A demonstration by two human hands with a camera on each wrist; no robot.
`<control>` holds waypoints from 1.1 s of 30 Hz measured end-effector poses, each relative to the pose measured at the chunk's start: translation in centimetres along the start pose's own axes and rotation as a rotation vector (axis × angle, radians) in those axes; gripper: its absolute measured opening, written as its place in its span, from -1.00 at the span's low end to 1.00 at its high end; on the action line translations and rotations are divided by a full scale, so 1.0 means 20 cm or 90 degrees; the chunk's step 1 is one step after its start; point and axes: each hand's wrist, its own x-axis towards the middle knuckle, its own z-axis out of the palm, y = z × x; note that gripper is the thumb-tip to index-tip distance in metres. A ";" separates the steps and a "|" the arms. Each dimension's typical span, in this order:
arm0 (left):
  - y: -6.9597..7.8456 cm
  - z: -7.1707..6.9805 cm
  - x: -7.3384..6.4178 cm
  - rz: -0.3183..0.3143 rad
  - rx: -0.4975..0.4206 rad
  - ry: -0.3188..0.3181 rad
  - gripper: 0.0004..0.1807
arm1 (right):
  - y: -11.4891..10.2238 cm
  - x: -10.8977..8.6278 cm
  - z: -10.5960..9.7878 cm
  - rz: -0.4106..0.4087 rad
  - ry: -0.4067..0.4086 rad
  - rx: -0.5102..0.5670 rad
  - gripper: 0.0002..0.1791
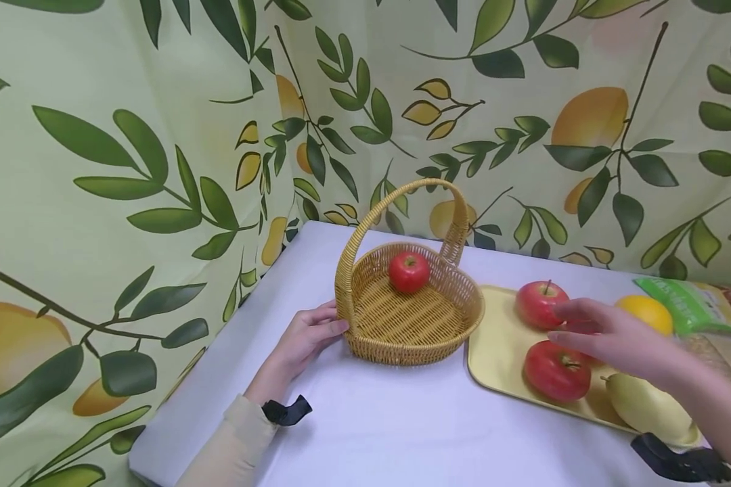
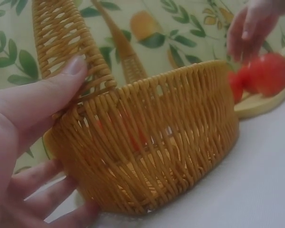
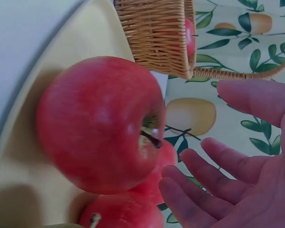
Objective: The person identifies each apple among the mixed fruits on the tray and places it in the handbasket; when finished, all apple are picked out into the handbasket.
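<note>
Toward the far side of the white table (image 1: 353, 433), left of the tray, stands a wicker basket (image 1: 408, 353) with a tall arched handle, upright, holding one red apple (image 1: 409, 272) near its far wall. The left hand (image 1: 302, 336) rests against the left end of the basket, its thumb lying over the foot of the handle and its other fingers spread loosely along the outer wall. Just right of the basket lies a pale yellow tray (image 1: 493, 338), where a far red apple (image 1: 539, 308) and a near red apple (image 1: 554, 375) sit on the left part, with a third red apple (the right wrist view shows it more plainly (image 3: 123, 211)) mostly hidden from the head view. Above this cluster hovers the right hand (image 1: 621, 338), fingers apart and slightly bent, nothing seen in its grasp; whether a fingertip brushes the fruit I cannot tell. Farther right are an orange (image 1: 648, 312), partly behind that hand, and, nearer, a yellowish pear (image 1: 646, 409) at the tray's near right end. Beyond them, at the far right, lies a green package (image 1: 700, 304). Behind everything hangs a leaf-and-fruit patterned cloth (image 1: 158, 81).
</note>
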 end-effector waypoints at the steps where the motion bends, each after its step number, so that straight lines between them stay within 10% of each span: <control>1: 0.00 0.00 0.00 0.001 -0.001 -0.001 -0.53 | 0.01 0.00 0.00 0.003 -0.002 -0.004 -0.25; 20: 0.01 0.02 0.00 0.004 -0.014 0.002 -0.75 | 0.07 0.01 0.05 0.024 -0.089 -0.117 0.09; 33: 0.01 0.02 -0.01 -0.007 -0.010 0.008 -0.70 | 0.05 0.04 0.10 0.019 -0.051 -0.121 0.02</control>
